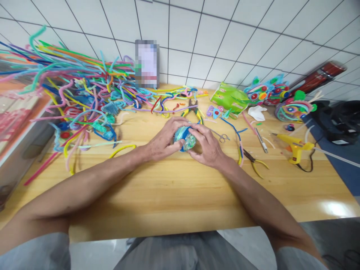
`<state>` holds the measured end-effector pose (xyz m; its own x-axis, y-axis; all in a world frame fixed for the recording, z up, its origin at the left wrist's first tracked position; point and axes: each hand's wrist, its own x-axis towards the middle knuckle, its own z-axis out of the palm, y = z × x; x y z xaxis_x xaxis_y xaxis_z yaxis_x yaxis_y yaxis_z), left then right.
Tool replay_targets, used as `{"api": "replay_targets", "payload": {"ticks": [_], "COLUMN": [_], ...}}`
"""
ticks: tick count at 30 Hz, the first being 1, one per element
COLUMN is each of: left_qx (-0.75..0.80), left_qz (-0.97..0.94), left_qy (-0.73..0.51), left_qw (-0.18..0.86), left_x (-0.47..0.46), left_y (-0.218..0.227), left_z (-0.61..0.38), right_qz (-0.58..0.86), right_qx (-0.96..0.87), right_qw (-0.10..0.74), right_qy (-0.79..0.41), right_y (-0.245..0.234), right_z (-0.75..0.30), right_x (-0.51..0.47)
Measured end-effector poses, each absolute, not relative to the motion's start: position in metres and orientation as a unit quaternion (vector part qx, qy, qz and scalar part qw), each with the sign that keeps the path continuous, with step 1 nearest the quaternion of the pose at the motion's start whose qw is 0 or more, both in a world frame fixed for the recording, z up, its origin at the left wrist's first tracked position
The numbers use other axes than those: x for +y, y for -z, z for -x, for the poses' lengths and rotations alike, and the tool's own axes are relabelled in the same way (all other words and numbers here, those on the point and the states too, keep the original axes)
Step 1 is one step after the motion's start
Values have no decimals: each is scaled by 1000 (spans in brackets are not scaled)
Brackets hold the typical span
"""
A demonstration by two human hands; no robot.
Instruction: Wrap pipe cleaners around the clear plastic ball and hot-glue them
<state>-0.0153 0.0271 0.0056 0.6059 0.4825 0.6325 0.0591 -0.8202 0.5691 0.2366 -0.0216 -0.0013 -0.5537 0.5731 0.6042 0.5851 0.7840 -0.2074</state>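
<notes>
Between my two hands is a rounded ball-like piece (189,138), wrapped in blue and teal pipe cleaner with a speckled green-white part showing. My left hand (165,139) curls around its left side, thumb across the front. On the right side, my right hand (207,144) grips it with fingertips on top and thumb underneath. The fingers cover part of the piece. Just behind it lie yellow-and-green-handled pliers (192,109). Small scissors (222,137) rest right of my right hand.
A heap of colourful pipe cleaners (95,86) fills the back left. Along the right are a yellow glue gun (295,147), yellow-handled pliers (255,162), a craft knife (261,140), a green tissue pack (229,98), finished pipe-cleaner figures (294,108) and a red thermos (319,78).
</notes>
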Motion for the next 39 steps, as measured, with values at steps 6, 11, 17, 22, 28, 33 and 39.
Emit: {"api": "replay_targets", "payload": {"ticks": [6, 11, 17, 22, 28, 33, 39], "left_qx": [176, 191, 194, 201, 212, 218, 220], "left_qz": [-855, -853, -858, -860, -861, -862, -858], "left_qy": [-429, -432, -414, -413, -420, -414, -420], "left_qw": [232, 221, 233, 221, 194, 197, 199], "left_x": [25, 22, 19, 17, 14, 15, 13], "left_y": [2, 4, 6, 9, 12, 12, 12], "left_z": [14, 12, 12, 13, 12, 13, 12], "right_qz": [338, 349, 337, 348, 354, 372, 387], "right_qx": [-879, -878, -881, -878, -870, -863, -846], "right_qw": [335, 327, 331, 330, 340, 337, 361], "right_qy": [2, 7, 28, 3, -42, -57, -59], "right_y": [1, 6, 6, 4, 2, 2, 6], "right_z": [-239, -247, -246, -244, -244, -238, -228], "right_x": [-21, -16, -14, -16, -20, -25, -28]}}
